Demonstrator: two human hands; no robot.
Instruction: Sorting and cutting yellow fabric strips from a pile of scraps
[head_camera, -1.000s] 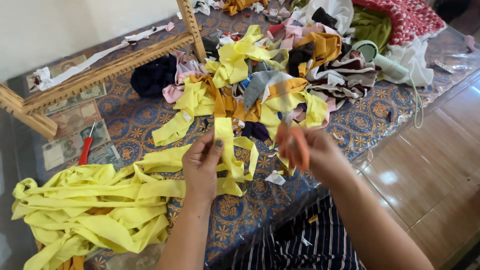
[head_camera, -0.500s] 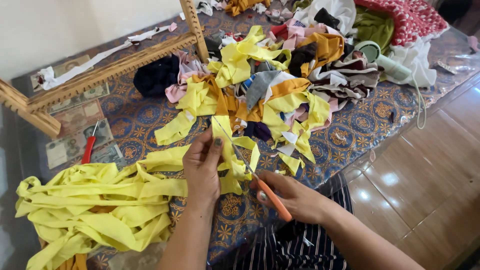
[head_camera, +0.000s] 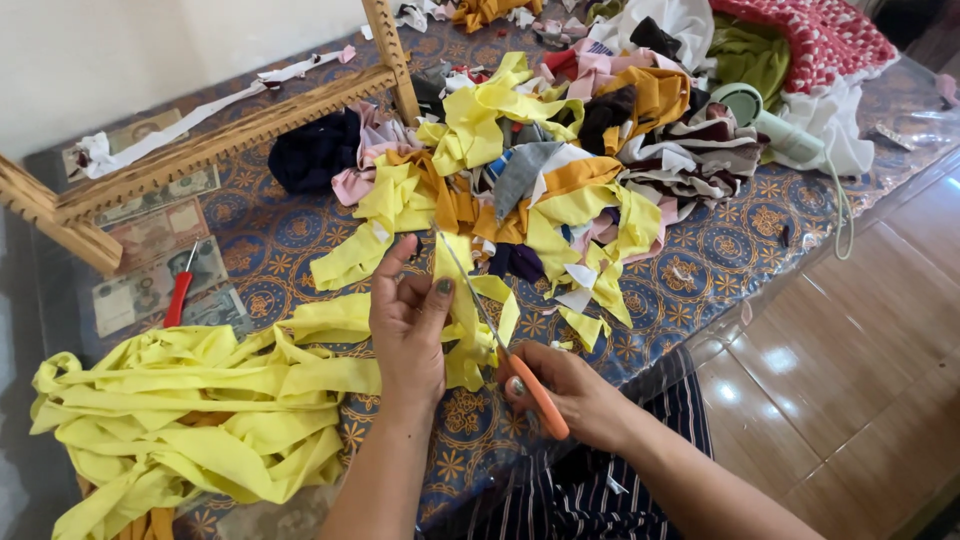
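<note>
While gripping: left hand (head_camera: 408, 330) pinched shut on a flat strip of yellow stretch fabric (head_camera: 462, 300), held upright above the blue patterned tablecloth (head_camera: 740, 250); right hand (head_camera: 570, 392) closed through the orange plastic handles of steel scissors (head_camera: 500, 345).
Blades: parted, angled up past the strip's right edge, tip close to the left thumb.
Strip's place: between both hands, at the table's near edge, trailing left into a heap of cut yellow fabric bands (head_camera: 190, 410).
Risk, judged: nicked thumb or fingertip, caused by blades closing so near the pinching fingers.
Risk, judged: crooked or ragged cut, caused by slack, curling cloth slipping between blades.
Risk, judged: wrong layer snipped, caused by loose loops hanging just behind the strip.
Count, hands: two.
Count, scissors: one pair.
Count, wooden frames with notched rails (head_camera: 230, 130): one, at the far left.
Count, red-handled tools (head_camera: 178, 296): one, lying on banknotes.
Count, mixed scrap piles (head_camera: 560, 150): one large mound; pieces too many to tally.
</note>
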